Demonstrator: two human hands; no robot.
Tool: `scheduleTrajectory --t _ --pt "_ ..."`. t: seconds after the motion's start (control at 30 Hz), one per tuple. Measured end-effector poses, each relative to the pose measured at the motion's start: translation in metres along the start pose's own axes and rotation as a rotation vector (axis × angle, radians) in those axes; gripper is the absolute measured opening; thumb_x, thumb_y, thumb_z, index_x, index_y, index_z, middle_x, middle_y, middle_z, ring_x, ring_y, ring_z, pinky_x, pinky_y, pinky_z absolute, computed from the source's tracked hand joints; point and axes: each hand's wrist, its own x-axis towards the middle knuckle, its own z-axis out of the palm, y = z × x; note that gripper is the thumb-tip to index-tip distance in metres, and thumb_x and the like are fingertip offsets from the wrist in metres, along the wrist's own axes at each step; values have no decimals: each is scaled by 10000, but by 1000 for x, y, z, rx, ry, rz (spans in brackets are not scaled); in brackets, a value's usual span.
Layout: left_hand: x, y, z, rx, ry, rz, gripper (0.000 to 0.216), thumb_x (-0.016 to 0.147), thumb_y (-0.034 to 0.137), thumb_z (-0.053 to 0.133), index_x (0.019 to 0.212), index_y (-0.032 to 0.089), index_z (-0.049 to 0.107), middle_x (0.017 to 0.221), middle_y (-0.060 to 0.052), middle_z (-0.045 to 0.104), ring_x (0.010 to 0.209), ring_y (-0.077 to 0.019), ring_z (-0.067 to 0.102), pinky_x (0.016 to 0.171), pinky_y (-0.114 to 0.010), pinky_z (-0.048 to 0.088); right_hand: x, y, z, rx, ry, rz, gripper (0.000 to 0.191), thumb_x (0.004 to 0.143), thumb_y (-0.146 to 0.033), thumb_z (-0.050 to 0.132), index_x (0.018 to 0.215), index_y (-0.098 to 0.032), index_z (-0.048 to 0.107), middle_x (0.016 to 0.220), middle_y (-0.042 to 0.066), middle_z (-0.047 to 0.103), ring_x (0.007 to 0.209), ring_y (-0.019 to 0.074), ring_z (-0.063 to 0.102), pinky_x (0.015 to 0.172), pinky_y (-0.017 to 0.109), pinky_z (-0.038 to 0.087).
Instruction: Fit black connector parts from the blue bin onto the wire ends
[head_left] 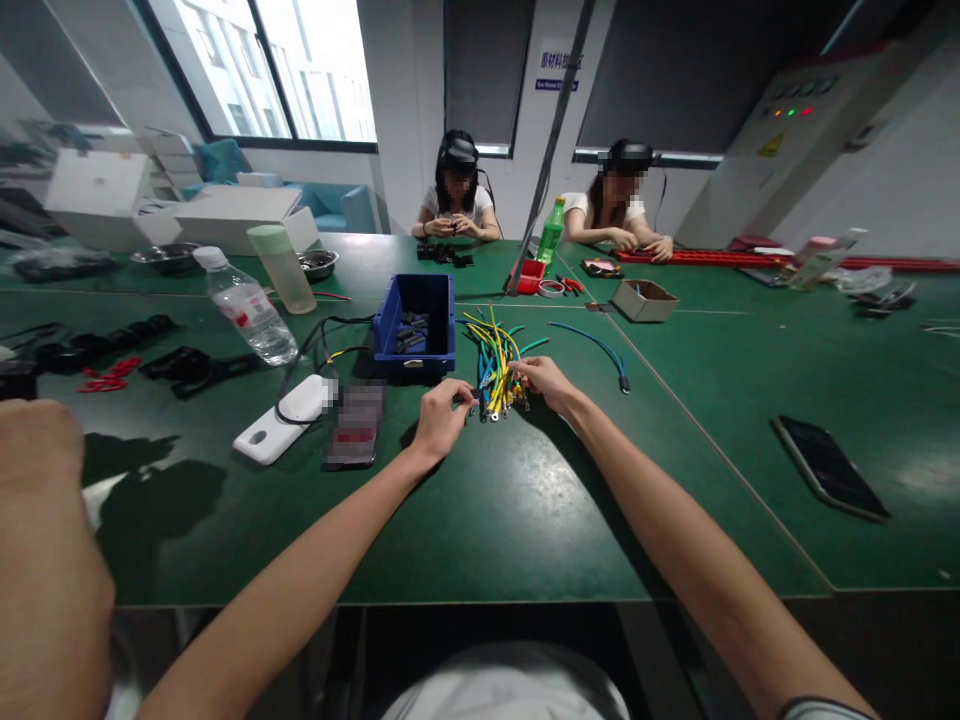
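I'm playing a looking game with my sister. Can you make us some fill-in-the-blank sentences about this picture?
1. The open bin holding small dark pieces is ____.
2. The bunch of wires has blue, green and ____ ones.
3. The left hand is closer to the bin than the ____ hand is.
4. The clear water bottle has a ____ cap.

Missing words: blue; yellow; right; white.
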Motion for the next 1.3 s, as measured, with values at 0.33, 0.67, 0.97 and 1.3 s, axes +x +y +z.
scheduleTrajectory --t 0.33,0.67,0.97,1.3 --pt "-4 -9 4 -33 -25 -66 256 604 -76 453 571 162 540 752 -8 657 731 -139 621 713 -255 473 -8 -4 14 -24 116 -87 391 631 -524 676 606 -155 549 528 -27 495 490 73 378 486 223 276" --pt "-4 -11 4 -26 -54 -21 252 580 -75 434 574 165 513 752 -9 638 738 -139 605 717 -256 465 -16 -37 15 86 150 -110 409 632 -534 703 593 -182 499 460 -56 398 413 61 291 423 235 206" --pt "-3 -9 5 -26 -86 10 213 660 -45 529 604 161 531 827 -17 640 773 -137 603 744 -257 480 -25 -72 20 164 -29 -89 400 674 -494 714 603 -180 477 490 -44 430 420 56 347 410 214 239" --pt "-3 -13 4 36 -128 31 158 714 7 560 684 159 591 835 -38 645 783 -160 613 730 -258 472 -40 -135 25 62 -179 -129 357 760 -400 694 608 -169 469 543 -10 498 438 53 419 405 194 276"
